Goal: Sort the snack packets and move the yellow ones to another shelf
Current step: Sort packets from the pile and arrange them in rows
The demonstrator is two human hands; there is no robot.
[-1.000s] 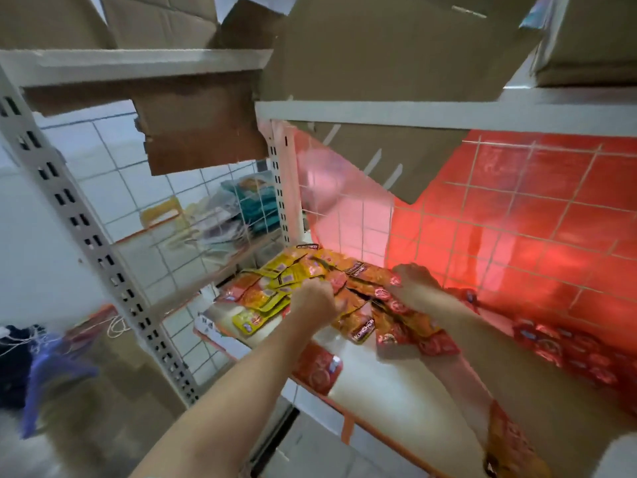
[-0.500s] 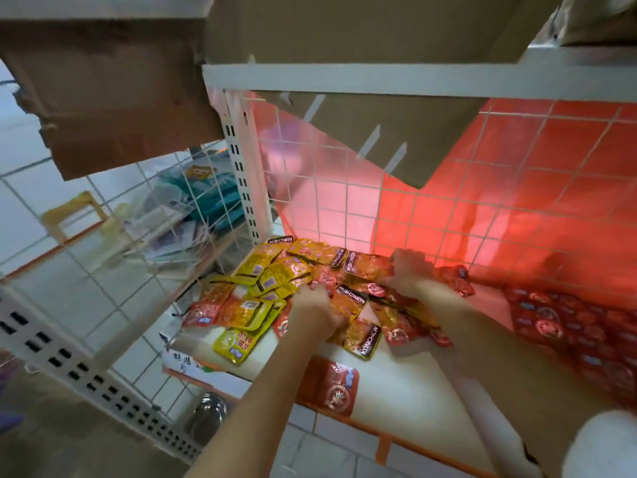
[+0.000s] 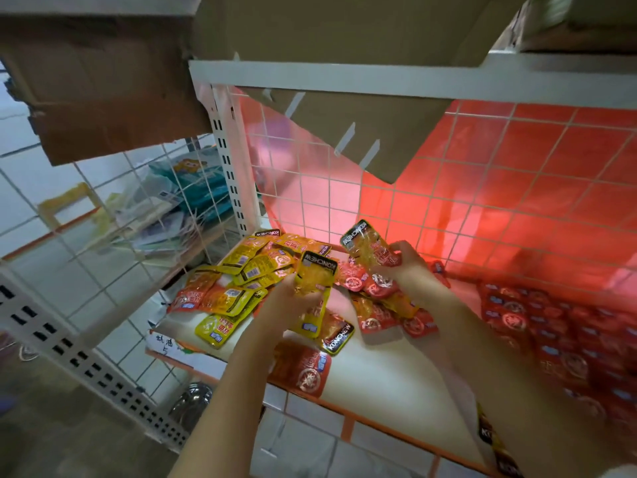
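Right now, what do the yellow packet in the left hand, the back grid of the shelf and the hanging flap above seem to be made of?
Yellow packet: glossy plastic film, probably; it shines and crinkles in the left hand.
Back grid: thin metal wire with a white coating, it seems; straight crossing rods.
Hanging flap: matte brown cardboard, with pale tape strips.

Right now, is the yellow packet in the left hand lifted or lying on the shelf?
Lifted: the left hand pinches the yellow packet above the pile.
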